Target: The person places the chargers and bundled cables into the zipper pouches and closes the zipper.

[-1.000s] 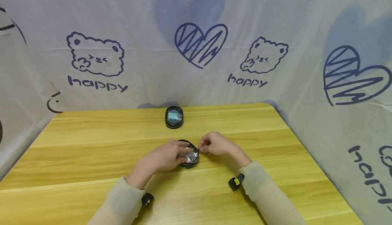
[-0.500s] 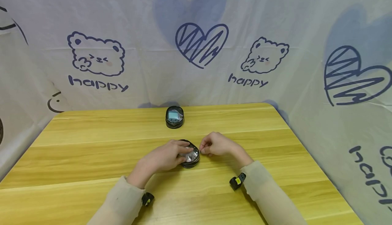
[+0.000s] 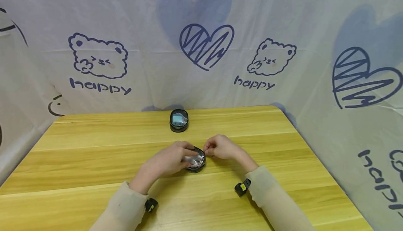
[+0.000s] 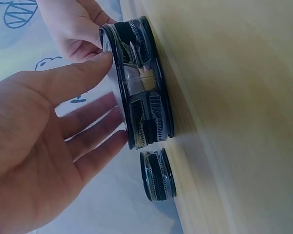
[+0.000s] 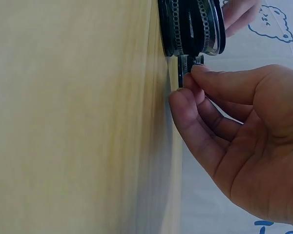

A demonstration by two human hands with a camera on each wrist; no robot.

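A small round zip pouch [image 3: 197, 164] with a clear top and black edging lies on the table. My left hand [image 3: 171, 159] rests on it, with thumb and extended fingers pressing the clear top, as the left wrist view shows. At its right side, my right hand [image 3: 221, 148] pinches the zipper pull between thumb and index finger; the fingertips mostly hide the pull. A black zip band [image 5: 189, 27] runs round the pouch's side in the right wrist view. Behind it stands a second similar pouch [image 3: 178, 121] with a light blue piece showing through its top.
The yellow wood-grain table [image 3: 94, 154] reaches back to a white cloth [image 3: 151, 66] printed with bears and hearts. The cloth also hangs along both sides. Black bands [image 3: 241, 188] sit near the cuffs of both sleeves.
My left fingers have drawn back slightly to the left, baring more of the pouch's top. The pouch has turned a little, and my right fingers have shifted slightly up along its edge.
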